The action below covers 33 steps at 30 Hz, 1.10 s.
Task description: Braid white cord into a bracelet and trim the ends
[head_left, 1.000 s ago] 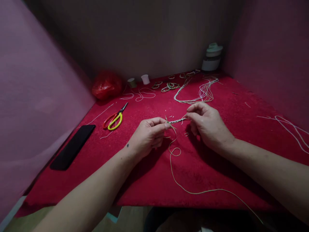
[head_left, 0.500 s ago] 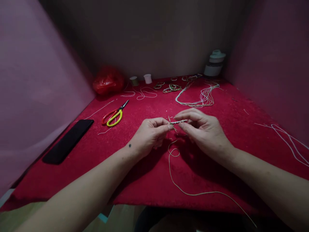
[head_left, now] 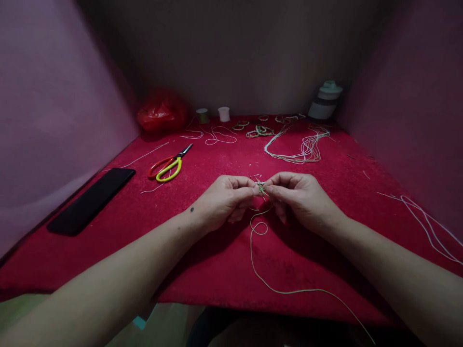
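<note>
Covering the whole work surface, the red cloth (head_left: 217, 289) lies under the left forearm (head_left: 137, 270) and the right forearm (head_left: 390, 270), which reach in from the near edge and converge toward the middle, wrists low and knuckles up. Over the last second the hands have closed together. The right hand (head_left: 300, 197) then held the braided cord (head_left: 261, 186) well out from the left hand (head_left: 224, 200). It has since slid along the braid until the two sets of fingertips nearly touch. The stretch that showed between them is now a short green-and-white nub. By my reading, the work has shifted to the braid's end at the left fingertips, with almost no braid left free between the grips. Both hands are curled, thumb pressed to forefinger, each pinching the braid, the other fingers folded under. Well out to the left of the left hand lies a black phone (head_left: 90, 200). Beyond the right hand sprawls a bundle of long cords (head_left: 300, 149), and beyond the left hand, off to its left, sit scissors (head_left: 167, 167) with orange and yellow handles. From the pinch a loose cord (head_left: 260, 274) drops toward the person, loops just beneath the hands and trails off under the right forearm.
</note>
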Available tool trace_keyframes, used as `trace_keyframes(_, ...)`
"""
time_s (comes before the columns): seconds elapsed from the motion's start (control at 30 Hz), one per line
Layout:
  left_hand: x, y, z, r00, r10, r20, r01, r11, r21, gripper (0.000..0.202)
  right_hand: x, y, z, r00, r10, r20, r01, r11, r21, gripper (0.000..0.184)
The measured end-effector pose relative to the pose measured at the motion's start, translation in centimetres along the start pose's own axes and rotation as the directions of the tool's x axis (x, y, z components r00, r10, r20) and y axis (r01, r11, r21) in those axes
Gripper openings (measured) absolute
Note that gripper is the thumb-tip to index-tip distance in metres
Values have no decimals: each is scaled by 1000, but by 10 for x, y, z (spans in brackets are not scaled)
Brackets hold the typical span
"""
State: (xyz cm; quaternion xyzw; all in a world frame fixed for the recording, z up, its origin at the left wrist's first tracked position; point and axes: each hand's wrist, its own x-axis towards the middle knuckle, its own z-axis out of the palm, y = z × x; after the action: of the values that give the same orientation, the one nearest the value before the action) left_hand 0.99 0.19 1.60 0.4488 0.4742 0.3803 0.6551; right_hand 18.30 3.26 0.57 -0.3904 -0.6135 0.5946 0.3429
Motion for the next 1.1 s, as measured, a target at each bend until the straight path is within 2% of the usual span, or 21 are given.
trace_keyframes(0.27, 0, 2, 0, 997, -69, 32, 72, 994, -86, 15, 2, 4, -3, 999, 27, 21, -27, 999, 26, 18)
trace_keyframes(0.6, 1, 2, 0, 993, -115, 6, 116, 992, -46, 12, 0, 1, -1, 997, 66, 47, -67, 997, 34, 19)
trace_keyframes(0.83, 0, 2, 1, 994, -112, 2, 112, 990, -82, 8, -1, -2, 2, 991, 114, 68, -123, 980, 159, 20)
trace_keyframes(1.1, 2, 0, -2, 996, -91, 8, 91, 995, -51, 15, 0, -1, -2, 1000, 23, 22, -22, 1000, -15, 16)
